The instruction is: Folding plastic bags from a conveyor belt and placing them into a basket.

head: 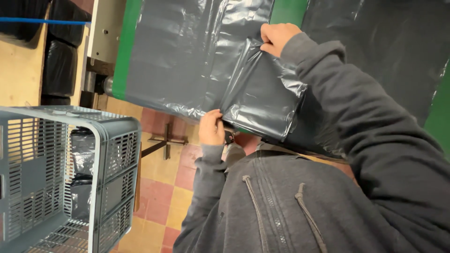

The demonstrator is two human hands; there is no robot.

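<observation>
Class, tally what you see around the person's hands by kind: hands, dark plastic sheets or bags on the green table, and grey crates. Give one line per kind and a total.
Hands: 2 (left hand, right hand)
Bags on the green table: 3 (folded bag, flat bag, far bag)
Crate: 1
Total: 6

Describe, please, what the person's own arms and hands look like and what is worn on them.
Both arms are covered by long sleeves of a dark grey hooded sweatshirt with ribbed cuffs, a front zip and two grey drawcords. The left hand and right hand are bare: no gloves, rings or watch can be seen. The right sleeve is loose and creased.
</observation>
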